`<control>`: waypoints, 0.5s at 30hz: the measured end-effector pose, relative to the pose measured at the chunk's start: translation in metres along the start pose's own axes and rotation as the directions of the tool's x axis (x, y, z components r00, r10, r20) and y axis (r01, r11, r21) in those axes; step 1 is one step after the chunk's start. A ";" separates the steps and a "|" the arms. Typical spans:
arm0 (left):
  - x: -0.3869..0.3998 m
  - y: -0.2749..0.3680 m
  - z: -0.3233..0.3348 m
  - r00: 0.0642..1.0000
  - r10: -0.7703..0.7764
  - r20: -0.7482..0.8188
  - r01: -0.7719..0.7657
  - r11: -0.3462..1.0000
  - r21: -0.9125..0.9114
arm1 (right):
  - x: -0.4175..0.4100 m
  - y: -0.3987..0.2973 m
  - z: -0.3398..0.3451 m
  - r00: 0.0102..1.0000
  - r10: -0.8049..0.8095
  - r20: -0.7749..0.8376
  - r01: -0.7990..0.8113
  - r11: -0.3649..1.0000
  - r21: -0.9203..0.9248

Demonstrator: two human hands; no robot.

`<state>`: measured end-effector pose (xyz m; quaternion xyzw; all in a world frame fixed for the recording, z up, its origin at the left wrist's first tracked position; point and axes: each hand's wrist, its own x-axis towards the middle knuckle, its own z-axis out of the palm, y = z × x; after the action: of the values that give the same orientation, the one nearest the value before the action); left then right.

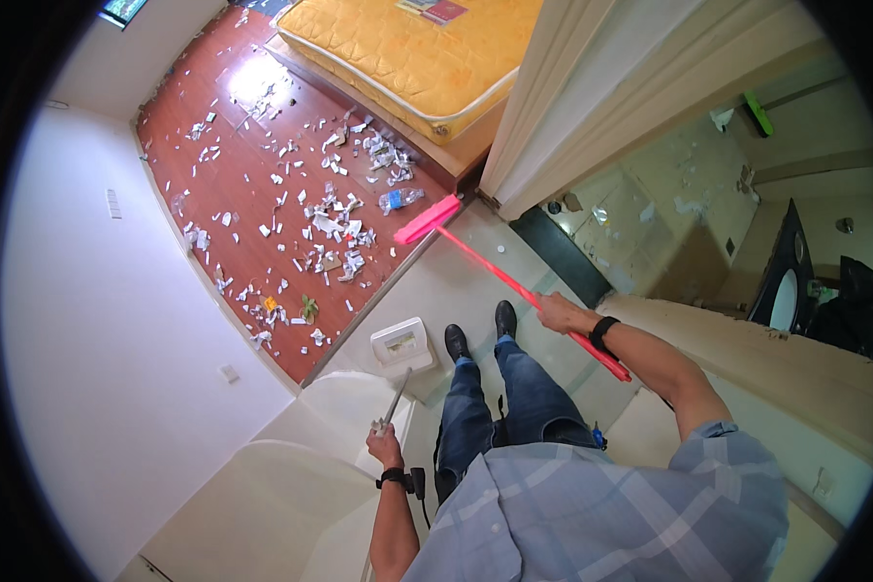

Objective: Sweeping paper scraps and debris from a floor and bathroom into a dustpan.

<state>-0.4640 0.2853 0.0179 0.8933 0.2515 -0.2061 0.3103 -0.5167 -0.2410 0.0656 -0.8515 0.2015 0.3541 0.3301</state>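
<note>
My right hand is closed around the red handle of a pink broom, whose head hangs over the edge between the wood floor and the pale tiles. In my left hand is the grey handle of a white dustpan; its pan is near my feet, left of my shoes. Many white paper scraps lie scattered over the red-brown wood floor. A plastic bottle with a blue label lies among them, near the bed base. Whether the broom touches the floor cannot be told.
A bed with a yellow mattress stands on a wooden base at the top. White curved shelves are beside my left arm. On the right, a dark threshold leads to a tiled room with a black-topped washbasin and a green broom head.
</note>
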 end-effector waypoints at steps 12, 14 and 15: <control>-0.009 -0.024 0.014 0.991 0.099 -0.086 -0.107 0.990 -0.090 | -0.003 -0.004 -0.022 0.994 0.111 0.024 -0.113 0.990 0.084; -0.011 -0.026 0.016 0.970 0.180 -0.160 -0.189 0.981 -0.038 | 0.007 0.009 -0.021 0.990 0.137 0.006 -0.137 0.986 0.096; -0.013 -0.022 0.016 0.978 0.151 -0.142 -0.161 0.985 -0.062 | 0.018 0.024 -0.019 0.991 0.130 0.017 -0.131 0.988 0.081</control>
<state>-0.4903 0.2851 0.0030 0.9103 0.2084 -0.1102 0.3402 -0.5090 -0.2730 0.0523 -0.8202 0.2693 0.3711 0.3421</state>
